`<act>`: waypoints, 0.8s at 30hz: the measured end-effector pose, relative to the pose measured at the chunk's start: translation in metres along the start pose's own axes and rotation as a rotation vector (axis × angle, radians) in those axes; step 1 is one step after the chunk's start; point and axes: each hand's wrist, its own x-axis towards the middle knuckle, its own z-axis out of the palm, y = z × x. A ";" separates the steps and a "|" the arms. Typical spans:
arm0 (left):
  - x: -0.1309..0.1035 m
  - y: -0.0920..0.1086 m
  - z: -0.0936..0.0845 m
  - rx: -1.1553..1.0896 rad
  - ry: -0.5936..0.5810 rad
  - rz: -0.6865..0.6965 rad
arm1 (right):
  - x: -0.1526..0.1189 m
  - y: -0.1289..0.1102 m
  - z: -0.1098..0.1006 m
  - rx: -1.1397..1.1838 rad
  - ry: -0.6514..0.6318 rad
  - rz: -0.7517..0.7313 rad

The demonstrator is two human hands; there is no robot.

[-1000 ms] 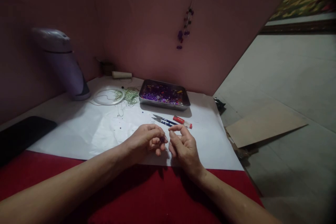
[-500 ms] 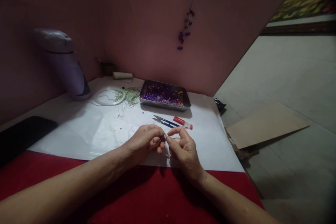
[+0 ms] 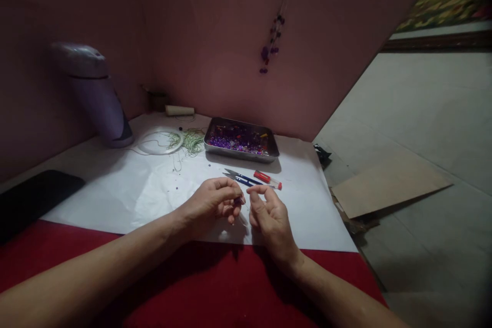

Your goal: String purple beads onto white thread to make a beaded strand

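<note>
Right hand (image 3: 271, 215) has drawn slightly away from the left hand (image 3: 215, 200) since the preceding frame: its thumb and index finger, then meeting the work, now stand just clear of it across a narrow gap. Left hand, slightly raised, pinches a small purple beaded piece (image 3: 239, 200) between thumb and fingers, on the near side of the shallow metal tray (image 3: 240, 155); a pale thread hangs beneath. Right thumb and index are curled close together; whether they grip a fine strand cannot be told. Such a parting suggests a momentary break in two-handed handling, with the piece secured by the left hand alone. Between hands and tray lie blue-handled thread snips (image 3: 244, 179) and, just beside them, a red-and-clear tube (image 3: 265, 178). Tangled green thread (image 3: 192, 142) lies immediately left of the tray; a bead strand (image 3: 265, 53) hangs above it.
</note>
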 end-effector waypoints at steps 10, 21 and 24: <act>0.000 -0.005 -0.002 0.022 -0.101 -0.072 | 0.005 0.001 -0.002 0.102 0.063 -0.034; -0.001 -0.003 -0.002 0.004 -0.093 -0.120 | 0.008 0.002 -0.007 0.031 0.100 -0.033; -0.001 -0.004 -0.003 0.161 -0.059 -0.117 | 0.010 0.002 -0.009 -0.098 0.016 -0.017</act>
